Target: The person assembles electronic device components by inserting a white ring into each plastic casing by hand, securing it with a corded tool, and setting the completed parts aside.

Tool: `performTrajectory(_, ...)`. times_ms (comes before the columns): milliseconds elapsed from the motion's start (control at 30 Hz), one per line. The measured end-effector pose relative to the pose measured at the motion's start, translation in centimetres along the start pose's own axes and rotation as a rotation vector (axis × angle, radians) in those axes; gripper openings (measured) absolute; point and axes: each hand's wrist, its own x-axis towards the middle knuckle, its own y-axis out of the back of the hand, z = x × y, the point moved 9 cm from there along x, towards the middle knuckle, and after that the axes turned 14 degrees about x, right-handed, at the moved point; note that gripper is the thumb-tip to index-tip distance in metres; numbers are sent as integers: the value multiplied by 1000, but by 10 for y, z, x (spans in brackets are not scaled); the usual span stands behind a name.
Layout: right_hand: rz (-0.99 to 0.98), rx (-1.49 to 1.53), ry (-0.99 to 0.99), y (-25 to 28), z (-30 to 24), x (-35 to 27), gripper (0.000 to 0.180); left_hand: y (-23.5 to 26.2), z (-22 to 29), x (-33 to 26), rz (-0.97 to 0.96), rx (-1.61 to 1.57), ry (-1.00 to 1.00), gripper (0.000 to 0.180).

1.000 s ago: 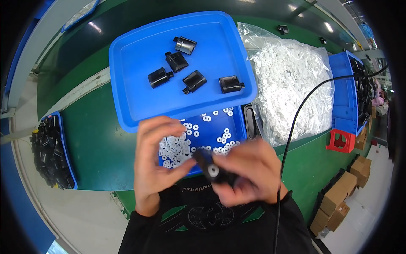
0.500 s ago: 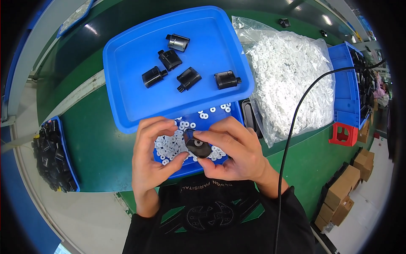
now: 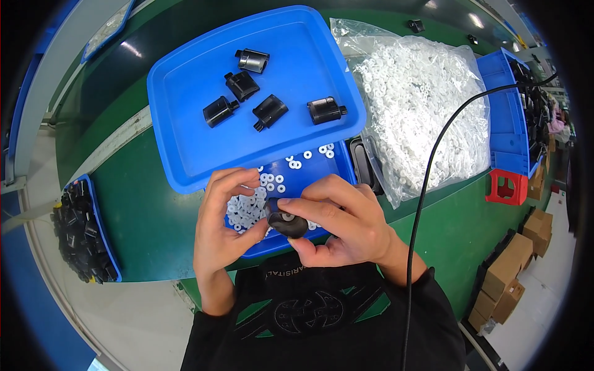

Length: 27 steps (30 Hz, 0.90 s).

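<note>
Between the thumb and fingers of my right hand (image 3: pixel 349 226) is a black plastic housing (image 3: pixel 289 227), with a small pale ring visible on its upturned end. My left hand (image 3: pixel 223 229) is beside it, fingers curved and apart, its thumb tip close to the housing; whether they touch, I cannot tell. Underneath both hands lies a blue tray (image 3: pixel 318 179) with many loose white washers (image 3: pixel 245 210). Overlapping its far side is a larger blue tray (image 3: pixel 185 148), where several similar black housings (image 3: pixel 270 111) lie on their sides.
Right of the trays, a clear plastic bag (image 3: pixel 427 105) bulges with white washers. A black cable (image 3: pixel 427 185) hangs across the right side. Blue bins of black parts stand at far left (image 3: pixel 102 229) and far right (image 3: pixel 510 117), near a red stool-like object (image 3: pixel 506 187) and cardboard boxes (image 3: pixel 507 269).
The housing has tipped slightly in my right hand, so its end faces differently. My left thumb has shifted up toward it. The whole view has moved a little.
</note>
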Motion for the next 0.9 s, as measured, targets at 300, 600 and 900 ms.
performTrajectory(300, 4, 6, 17, 1, -2, 2, 43, 2, -4, -1, 18, -15, 19, 66)
performTrajectory(600, -72, 7, -92, -13, 12, -7, 42, -2, -2, -2, -37, 22, 12, 67)
performTrajectory(900, -99, -33, -39, -11, 2, 0, 40, -8, -6, 0, -100, 42, 52, 64)
